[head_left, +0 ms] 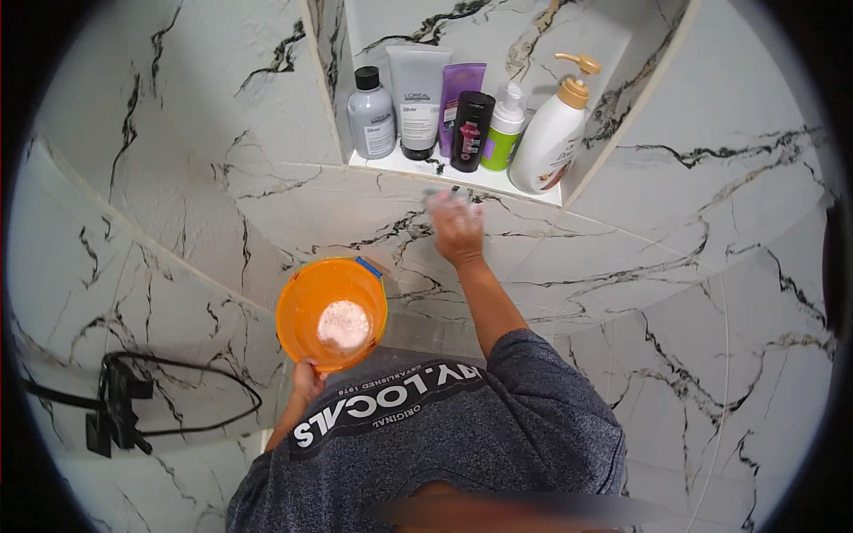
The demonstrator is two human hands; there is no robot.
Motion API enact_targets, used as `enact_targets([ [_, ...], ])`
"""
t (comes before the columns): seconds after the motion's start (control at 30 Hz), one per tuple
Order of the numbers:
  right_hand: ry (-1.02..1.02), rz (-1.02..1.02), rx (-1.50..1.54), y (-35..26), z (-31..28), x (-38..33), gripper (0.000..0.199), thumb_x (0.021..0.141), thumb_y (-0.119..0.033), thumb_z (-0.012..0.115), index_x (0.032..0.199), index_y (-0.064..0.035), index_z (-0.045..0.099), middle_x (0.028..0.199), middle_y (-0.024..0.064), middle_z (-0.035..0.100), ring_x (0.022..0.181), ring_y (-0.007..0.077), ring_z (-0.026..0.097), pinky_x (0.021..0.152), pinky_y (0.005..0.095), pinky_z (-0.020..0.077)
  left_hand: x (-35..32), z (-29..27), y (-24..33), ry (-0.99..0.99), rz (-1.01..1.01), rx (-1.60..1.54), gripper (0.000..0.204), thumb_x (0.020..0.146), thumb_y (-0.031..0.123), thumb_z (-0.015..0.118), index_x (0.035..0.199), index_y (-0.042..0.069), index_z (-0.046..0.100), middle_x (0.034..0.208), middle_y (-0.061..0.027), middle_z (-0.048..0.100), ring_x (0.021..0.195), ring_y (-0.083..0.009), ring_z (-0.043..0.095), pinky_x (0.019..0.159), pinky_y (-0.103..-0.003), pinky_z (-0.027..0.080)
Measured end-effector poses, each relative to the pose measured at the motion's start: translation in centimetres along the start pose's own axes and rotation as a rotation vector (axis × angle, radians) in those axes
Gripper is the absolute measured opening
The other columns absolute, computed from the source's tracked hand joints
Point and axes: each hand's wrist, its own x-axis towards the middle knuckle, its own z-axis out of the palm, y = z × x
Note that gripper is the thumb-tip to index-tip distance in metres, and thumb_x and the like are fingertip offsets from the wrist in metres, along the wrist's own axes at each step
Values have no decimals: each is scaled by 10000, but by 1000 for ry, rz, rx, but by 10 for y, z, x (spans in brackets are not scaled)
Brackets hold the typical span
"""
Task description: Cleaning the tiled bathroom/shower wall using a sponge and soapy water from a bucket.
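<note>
Observed walls (195, 107) in white marble-look finish with dark veins, around the whole work area. Noted a grey short-sleeved shirt (444, 417) on the person at the lower edge. Recorded a recessed niche (524, 49) in the wall ahead. Found an orange bucket (302, 306) below and left of the niche, mouth up, held by the left grip (308, 378) with fingers closed at the near rim; located left of the other hand and lower in view, well apart from it. Counted six containers on the niche ledge, contents not visible: white pump bottle (542, 153), grey tube (420, 102), silver bottle (371, 123), black bottle (471, 131), purple tube (460, 82), green-and-white pump bottle (505, 133). Found the right grip (457, 224) at the wall just under the niche, blurred, with whitish foam about the fingers; cannot tell whether wide, narrow or holding anything. Noted white, frothy contents (343, 326) at the bucket bottom. Recorded a small blue piece (367, 267) at the far rim.
</note>
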Motion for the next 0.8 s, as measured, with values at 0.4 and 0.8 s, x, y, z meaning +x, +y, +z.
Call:
enact_targets([
  [0.4, -35, -30, 192, -1, -13, 3, 268, 764, -172, 505, 1023, -108, 528, 1215, 22, 426, 1178, 182, 323, 988, 463, 166, -34, 14, -25, 105, 216, -102, 400, 664, 16, 401, 1061, -3, 440, 967, -106, 540, 805, -253, 579, 698, -388, 520],
  [0.8, 23, -331, -284, 111, -30, -61, 309, 786, -172, 455, 1071, -207, 569, 1219, -90, 452, 1152, 168, 388, 965, 501, 128, -42, -12, -49, 205, 341, -292, 517, 638, -16, 417, 1143, 93, 392, 1014, -79, 516, 828, -234, 565, 632, -398, 518],
])
